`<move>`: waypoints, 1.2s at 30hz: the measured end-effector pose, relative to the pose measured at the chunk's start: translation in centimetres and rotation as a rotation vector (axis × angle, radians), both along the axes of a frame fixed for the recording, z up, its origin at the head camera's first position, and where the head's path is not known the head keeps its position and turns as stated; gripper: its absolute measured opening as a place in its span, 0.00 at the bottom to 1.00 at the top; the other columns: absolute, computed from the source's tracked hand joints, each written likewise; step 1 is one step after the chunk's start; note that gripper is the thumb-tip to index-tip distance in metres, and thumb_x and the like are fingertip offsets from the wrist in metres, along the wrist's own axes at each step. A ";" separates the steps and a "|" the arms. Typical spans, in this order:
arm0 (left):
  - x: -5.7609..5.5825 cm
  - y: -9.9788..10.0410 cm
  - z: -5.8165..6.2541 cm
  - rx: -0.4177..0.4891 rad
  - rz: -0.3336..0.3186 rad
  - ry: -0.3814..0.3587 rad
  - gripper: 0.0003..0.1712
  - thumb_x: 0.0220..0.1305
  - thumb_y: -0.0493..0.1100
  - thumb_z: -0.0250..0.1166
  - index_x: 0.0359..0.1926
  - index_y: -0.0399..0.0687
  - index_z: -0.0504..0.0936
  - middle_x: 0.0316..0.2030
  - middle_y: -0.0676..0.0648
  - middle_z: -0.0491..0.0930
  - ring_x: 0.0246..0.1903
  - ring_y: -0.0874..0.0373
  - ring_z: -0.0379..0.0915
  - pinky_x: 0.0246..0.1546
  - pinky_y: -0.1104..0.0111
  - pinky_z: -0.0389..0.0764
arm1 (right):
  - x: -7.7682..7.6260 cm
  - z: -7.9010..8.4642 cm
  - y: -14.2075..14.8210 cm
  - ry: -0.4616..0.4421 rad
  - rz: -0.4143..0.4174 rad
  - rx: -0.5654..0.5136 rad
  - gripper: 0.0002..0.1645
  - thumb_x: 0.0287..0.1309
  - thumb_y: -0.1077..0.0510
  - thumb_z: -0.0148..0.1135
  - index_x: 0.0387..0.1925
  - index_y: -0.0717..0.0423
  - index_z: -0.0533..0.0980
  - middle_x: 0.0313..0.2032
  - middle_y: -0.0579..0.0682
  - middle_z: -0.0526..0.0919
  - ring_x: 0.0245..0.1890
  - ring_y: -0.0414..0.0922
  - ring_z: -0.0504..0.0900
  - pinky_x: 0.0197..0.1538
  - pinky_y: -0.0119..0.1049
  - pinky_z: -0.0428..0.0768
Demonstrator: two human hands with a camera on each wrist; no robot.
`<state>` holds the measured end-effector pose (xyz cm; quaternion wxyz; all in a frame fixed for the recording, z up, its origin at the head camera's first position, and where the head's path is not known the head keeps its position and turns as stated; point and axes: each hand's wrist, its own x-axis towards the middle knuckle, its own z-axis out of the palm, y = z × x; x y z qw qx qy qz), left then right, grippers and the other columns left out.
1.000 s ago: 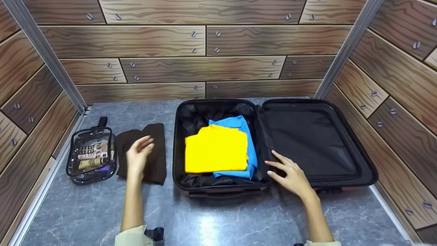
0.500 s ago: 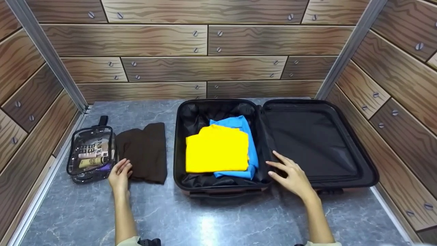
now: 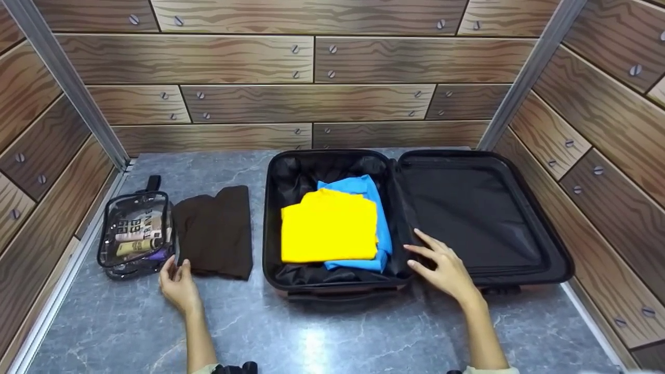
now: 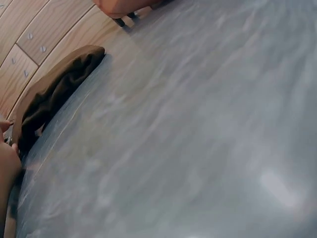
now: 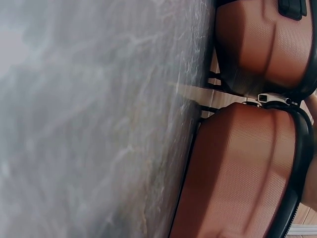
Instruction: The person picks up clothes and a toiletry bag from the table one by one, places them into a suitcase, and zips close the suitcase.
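Note:
In the head view, my left hand is low at the near edge of a folded dark brown garment, beside a clear toiletry bag. Its fingers are loosely bent with the thumb apart; whether the fingertips touch the bag or the cloth is unclear. The left wrist view catches only part of this hand, next to the brown cloth. My right hand rests with spread fingers at the hinge side of an open suitcase. Inside lie a folded yellow garment and a blue one beneath it.
The suitcase lid lies flat to the right. Its copper-coloured shell shows in the right wrist view. Wood-patterned walls surround the grey marbled surface on three sides. Tubes sit in the clear bag.
My left hand has come from above the brown garment down and to the left, ending near the bag's lower right corner. The right hand and suitcase have stayed put.

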<state>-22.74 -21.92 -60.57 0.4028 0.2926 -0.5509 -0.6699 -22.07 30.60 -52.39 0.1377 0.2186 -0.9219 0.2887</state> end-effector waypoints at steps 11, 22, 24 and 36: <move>0.0 0.0 -0.3 -0.448 -0.159 -0.320 0.29 0.53 0.42 0.67 0.56 0.38 0.72 0.57 0.34 0.67 0.57 0.38 0.58 0.58 0.52 0.55 | -0.1 -0.1 0.0 0.011 0.008 -0.008 0.21 0.54 0.46 0.63 0.52 0.39 0.78 0.64 0.44 0.64 0.61 0.48 0.62 0.55 0.57 0.62; -0.1 0.1 -0.6 -0.405 -0.180 -0.273 0.22 0.51 0.38 0.69 0.50 0.46 0.78 0.53 0.40 0.71 0.55 0.44 0.64 0.53 0.53 0.64 | -0.2 -0.2 0.1 0.019 0.011 -0.010 0.21 0.54 0.47 0.64 0.52 0.39 0.78 0.63 0.44 0.64 0.61 0.49 0.62 0.55 0.57 0.62; -0.1 0.0 -0.6 -0.300 -0.195 -0.149 0.20 0.52 0.35 0.68 0.48 0.43 0.79 0.51 0.43 0.73 0.51 0.49 0.68 0.50 0.63 0.68 | -0.2 -0.2 0.0 0.021 0.012 -0.008 0.21 0.54 0.47 0.64 0.52 0.39 0.78 0.63 0.44 0.64 0.61 0.49 0.62 0.55 0.57 0.62; 0.5 -1.3 0.6 -0.022 -0.476 -0.049 0.25 0.58 0.32 0.61 0.57 0.33 0.69 0.55 0.44 0.65 0.57 0.55 0.57 0.57 0.72 0.58 | -0.2 -0.2 0.0 0.014 -0.003 0.006 0.22 0.54 0.45 0.63 0.52 0.39 0.78 0.64 0.43 0.64 0.62 0.48 0.62 0.55 0.56 0.62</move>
